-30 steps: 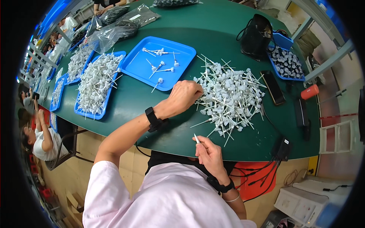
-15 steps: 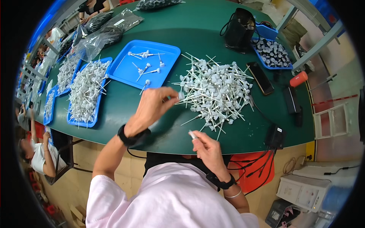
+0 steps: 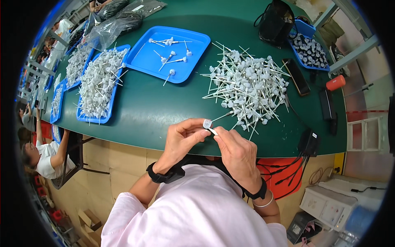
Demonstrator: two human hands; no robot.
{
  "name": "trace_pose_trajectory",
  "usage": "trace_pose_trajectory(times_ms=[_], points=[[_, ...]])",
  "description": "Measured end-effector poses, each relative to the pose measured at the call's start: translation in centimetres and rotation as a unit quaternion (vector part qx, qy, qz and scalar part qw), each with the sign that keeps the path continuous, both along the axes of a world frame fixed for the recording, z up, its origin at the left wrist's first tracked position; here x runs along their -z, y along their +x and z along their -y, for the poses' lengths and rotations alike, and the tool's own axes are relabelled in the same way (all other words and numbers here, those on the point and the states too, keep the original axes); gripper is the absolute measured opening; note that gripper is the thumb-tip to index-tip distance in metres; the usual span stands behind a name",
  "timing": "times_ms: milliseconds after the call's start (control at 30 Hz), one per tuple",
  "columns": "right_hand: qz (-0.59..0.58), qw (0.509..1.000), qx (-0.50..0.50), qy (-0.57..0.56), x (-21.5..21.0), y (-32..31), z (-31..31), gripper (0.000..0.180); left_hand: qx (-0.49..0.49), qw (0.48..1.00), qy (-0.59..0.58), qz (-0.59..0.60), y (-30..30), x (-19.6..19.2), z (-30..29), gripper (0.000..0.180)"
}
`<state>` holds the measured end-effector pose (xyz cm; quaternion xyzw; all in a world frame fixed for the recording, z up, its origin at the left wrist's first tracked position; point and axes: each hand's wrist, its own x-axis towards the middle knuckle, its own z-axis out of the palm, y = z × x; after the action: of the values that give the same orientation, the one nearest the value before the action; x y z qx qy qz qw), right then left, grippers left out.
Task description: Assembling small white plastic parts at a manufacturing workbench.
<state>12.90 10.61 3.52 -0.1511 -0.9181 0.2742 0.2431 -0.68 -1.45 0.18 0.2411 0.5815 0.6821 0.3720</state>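
Note:
My left hand [image 3: 184,138] and my right hand [image 3: 235,153] meet at the near edge of the green table [image 3: 144,111]. My left fingers pinch a small white round-headed stick part [image 3: 207,123], whose thin stem runs up to the right. My right fingertips hold a small white piece [image 3: 212,131] against it. Just beyond lies a big loose pile of the same white stick parts [image 3: 249,88].
A blue tray [image 3: 148,57] with a few stick parts sits at the back centre. Another blue tray [image 3: 108,109] heaped with them is on the left, more trays beyond. A black bag [image 3: 276,20], a bin of dark caps [image 3: 310,49], a phone [image 3: 297,76] and an orange cylinder [image 3: 335,82] lie right. A seated person [image 3: 45,154] is at left.
My left hand drew back from the pile with one stick part and came to my right hand at the table edge. The two hands now join on the part.

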Motion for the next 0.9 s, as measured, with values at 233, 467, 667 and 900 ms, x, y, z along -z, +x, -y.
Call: trace_pose_trajectory(times_ms=[233, 467, 667, 900], points=[[0.008, 1.000, 0.017, 0.014, -0.56, -0.12, -0.57, 0.018, -0.006, 1.000, 0.015, -0.019, -0.03, 0.18, -0.62, 0.019], [0.027, 0.999, 0.015, 0.017, -0.03, -0.69, -0.45, 0.018, -0.014, 0.999, 0.012, -0.026, 0.23, 0.36, -0.71, 0.019], [0.041, 0.999, 0.019, 0.014, -0.08, -0.60, -0.40, 0.018, -0.028, 0.999, 0.014, -0.014, 0.56, 0.50, -0.63, 0.019], [0.045, 0.999, 0.018, 0.014, -0.18, -0.76, -0.25, 0.017, -0.038, 0.999, 0.016, -0.032, 0.70, 0.63, -0.51, 0.020]])
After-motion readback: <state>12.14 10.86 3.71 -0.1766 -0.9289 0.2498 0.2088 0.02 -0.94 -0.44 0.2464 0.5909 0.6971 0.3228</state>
